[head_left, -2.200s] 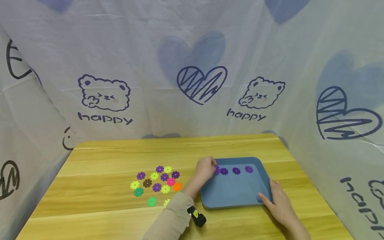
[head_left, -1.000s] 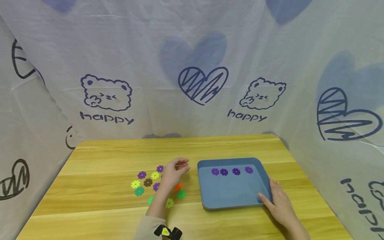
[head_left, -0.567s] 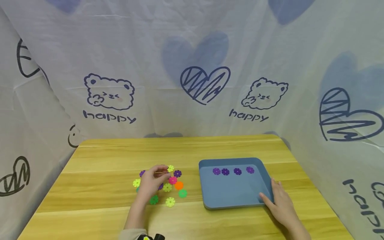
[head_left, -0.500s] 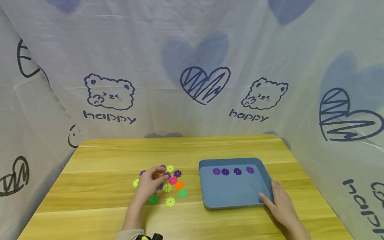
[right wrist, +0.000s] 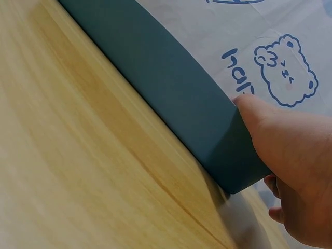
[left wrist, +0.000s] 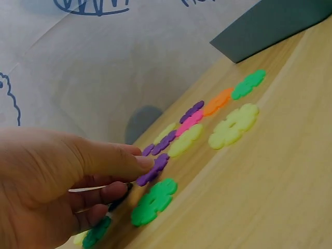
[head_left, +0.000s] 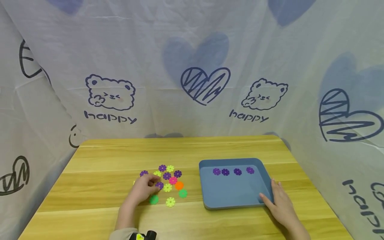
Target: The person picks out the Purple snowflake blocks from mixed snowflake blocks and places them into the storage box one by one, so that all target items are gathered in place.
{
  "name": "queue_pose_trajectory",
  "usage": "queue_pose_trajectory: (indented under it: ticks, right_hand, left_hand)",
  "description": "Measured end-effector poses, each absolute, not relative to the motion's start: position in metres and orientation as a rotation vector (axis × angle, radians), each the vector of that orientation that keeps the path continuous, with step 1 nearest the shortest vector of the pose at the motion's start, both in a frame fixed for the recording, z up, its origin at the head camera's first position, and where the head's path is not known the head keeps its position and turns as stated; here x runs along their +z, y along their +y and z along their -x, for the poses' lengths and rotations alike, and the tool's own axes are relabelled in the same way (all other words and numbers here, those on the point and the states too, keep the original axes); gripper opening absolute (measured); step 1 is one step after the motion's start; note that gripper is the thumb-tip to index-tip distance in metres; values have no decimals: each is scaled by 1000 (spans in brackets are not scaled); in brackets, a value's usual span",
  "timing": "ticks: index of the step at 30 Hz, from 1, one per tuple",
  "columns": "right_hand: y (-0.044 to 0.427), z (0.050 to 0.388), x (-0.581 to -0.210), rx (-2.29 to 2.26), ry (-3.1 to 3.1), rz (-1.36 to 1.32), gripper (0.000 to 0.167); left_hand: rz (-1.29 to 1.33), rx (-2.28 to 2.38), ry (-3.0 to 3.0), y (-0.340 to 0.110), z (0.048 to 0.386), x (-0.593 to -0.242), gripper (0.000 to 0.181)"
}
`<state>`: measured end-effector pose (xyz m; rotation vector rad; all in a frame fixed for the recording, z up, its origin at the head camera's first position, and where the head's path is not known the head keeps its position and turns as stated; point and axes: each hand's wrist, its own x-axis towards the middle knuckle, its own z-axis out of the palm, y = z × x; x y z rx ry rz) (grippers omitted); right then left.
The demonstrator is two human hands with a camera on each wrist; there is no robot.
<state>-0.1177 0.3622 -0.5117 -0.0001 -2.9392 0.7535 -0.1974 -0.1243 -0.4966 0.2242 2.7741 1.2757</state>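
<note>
Purple disc (head_left: 160, 185) at the left hand (head_left: 141, 190), tray (head_left: 234, 191) held by the right hand (head_left: 282, 205)

The purple disc lies on the table (head_left: 180, 223) among loose discs (head_left: 167, 187) in purple, yellow, green, pink and orange. The left thumb and bent fingers are at its edge; whether they pinch it, I cannot tell. Four purple discs (head_left: 225, 172) form a row along the tray's far side. The right hand grips its near right corner, thumb over the rim.
</note>
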Motion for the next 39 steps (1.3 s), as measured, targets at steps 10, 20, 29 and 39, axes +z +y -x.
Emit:
queue_pose_trajectory:
  ticks: [10,20,29,39]
  right_hand:
    - [362,119,-511,762,-2952,-3,87]
    - [363,120,-512,775,-2970,1,88]
    - [365,119,-514,770,-2955,1,87]
    - [366,120,-517,769,-2941,-9,87]
  left_hand:
    - [-254,1226,2800,-117,201,-502,27]
    - [-141,1376,2706,-113,199,-492,11]
    - [-134,1608,2558,-100,199,-481,13]
    - [-210,1800,2365,-61,197,-467,18]
